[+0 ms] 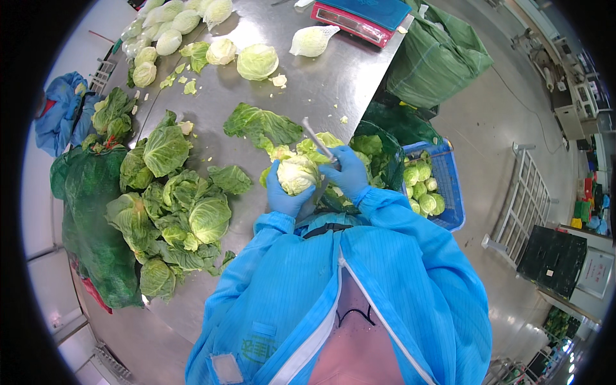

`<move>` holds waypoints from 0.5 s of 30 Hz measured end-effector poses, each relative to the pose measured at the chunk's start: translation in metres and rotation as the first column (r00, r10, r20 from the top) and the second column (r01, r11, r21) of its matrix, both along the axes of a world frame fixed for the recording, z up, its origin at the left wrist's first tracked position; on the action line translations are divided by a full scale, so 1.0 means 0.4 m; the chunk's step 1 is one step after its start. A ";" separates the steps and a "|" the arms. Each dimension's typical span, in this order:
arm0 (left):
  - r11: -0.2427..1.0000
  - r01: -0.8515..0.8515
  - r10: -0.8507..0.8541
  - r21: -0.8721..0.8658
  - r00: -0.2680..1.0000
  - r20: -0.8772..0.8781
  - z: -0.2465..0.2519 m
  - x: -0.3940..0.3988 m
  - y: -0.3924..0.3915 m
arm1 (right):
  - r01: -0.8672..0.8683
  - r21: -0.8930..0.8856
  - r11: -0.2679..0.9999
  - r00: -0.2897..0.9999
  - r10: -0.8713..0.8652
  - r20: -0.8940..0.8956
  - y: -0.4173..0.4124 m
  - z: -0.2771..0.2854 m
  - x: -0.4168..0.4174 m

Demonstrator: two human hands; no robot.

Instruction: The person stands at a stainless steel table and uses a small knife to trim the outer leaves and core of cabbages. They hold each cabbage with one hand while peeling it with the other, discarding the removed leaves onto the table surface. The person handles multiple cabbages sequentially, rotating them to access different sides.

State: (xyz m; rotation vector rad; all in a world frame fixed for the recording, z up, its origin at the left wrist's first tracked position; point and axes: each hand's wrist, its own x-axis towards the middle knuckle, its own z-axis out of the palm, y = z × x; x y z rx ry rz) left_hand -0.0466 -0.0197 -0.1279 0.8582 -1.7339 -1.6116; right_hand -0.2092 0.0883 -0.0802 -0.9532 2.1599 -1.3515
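Note:
My left hand point(288, 193), in a blue glove, holds a pale, trimmed cabbage head point(297, 174) near the front of the steel table. Just right of it, my gloved right hand point(347, 172) grips a knife point(317, 140), whose blade points up and left. Loose cabbage leaves point(325, 144) lie behind the head, partly hidden by it and the hands. Farther back is a large detached green leaf point(262, 124). A pile of untrimmed cabbages point(209, 219) sits to the left. Bare pale heads point(257, 62) and net-wrapped ones point(185, 21) stand at the back.
A red and blue scale point(353, 24) stands at the table's back right, beside a large green sack point(435, 57). On the right, a blue crate point(456, 185) holds small cabbages next to green netting with leaves. A full green mesh sack point(98, 231) flanks the left side.

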 end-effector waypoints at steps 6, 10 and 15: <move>1.000 0.010 -0.009 -0.021 0.998 0.061 -0.020 0.011 -0.012 | -0.144 -0.023 0.989 0.988 0.143 -0.053 -0.046 0.000 0.027; 1.000 0.003 -0.002 -0.026 0.999 0.046 -0.003 0.011 -0.011 | -0.091 -0.024 0.996 0.993 0.089 -0.082 -0.015 0.004 0.034; 0.997 -0.027 0.026 0.077 1.000 0.017 -0.001 0.004 -0.014 | 0.042 0.052 0.998 0.998 -0.040 -0.042 0.021 -0.035 0.025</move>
